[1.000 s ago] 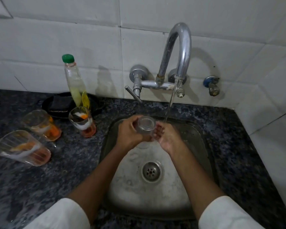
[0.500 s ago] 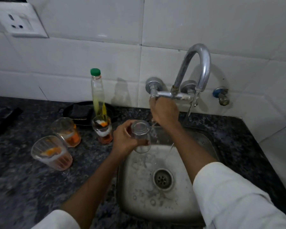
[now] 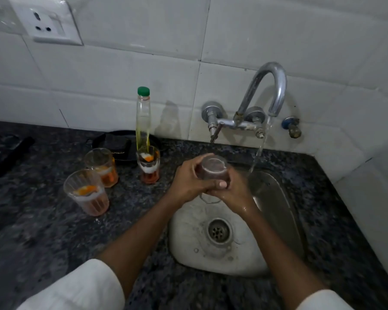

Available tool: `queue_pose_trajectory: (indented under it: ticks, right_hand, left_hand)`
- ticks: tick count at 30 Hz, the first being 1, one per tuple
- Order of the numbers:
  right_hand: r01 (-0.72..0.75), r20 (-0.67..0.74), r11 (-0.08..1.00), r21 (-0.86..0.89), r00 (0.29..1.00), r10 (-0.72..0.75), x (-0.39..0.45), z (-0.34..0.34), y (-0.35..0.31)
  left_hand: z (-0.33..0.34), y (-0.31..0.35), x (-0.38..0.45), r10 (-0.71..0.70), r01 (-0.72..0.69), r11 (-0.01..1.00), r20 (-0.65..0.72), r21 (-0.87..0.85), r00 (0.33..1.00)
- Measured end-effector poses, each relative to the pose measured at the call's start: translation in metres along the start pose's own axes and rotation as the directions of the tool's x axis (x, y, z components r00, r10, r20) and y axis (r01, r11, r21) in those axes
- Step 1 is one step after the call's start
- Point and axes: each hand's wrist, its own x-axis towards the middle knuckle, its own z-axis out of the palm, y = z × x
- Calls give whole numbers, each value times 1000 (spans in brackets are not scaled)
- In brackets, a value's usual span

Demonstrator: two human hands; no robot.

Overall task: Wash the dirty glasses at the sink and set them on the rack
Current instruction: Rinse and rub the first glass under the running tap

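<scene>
Both hands wrap one clear glass (image 3: 213,170) above the left rear corner of the steel sink (image 3: 276,198). Left hand (image 3: 188,181) grips its left side, fingers curled round; right hand (image 3: 230,191) grips from the right and below, thumb across the front, wrist wet. Glass is tilted, one end facing the camera (cannot tell whether rim or base). It sits just left of the water stream (image 3: 261,146) falling from the curved tap (image 3: 267,90), not under it. Drain (image 3: 218,230) lies near the basin's middle.

Three dirty glasses stand on the dark speckled counter (image 3: 43,238) left of the sink, each with orange and white residue: nearest glass (image 3: 86,194), middle glass (image 3: 101,166) just behind it, third glass (image 3: 148,164) closest to the sink. A green-capped bottle (image 3: 143,117) with yellow liquid stands behind the third glass, beside a black tray (image 3: 119,142). Wall socket (image 3: 44,22) top left on the white tiles. White sleeves at bottom edge.
</scene>
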Motion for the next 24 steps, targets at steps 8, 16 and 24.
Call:
queue_pose_trajectory:
  ticks: [8, 16, 24]
  right_hand:
    - [-12, -188, 999, -41, 982, 4, -38, -20, -10]
    - [38, -91, 996, -86, 995, -46, -63, -24, -70]
    - [191, 139, 981, -32, 973, -185, -18, 86, -175]
  left_hand:
    - [-4, 47, -47, -210, 208, 978, 114, 31, 971]
    - [-67, 88, -103, -186, 188, 979, -31, 78, 982]
    - [-212, 112, -148, -166, 196, 978, -314, 66, 935]
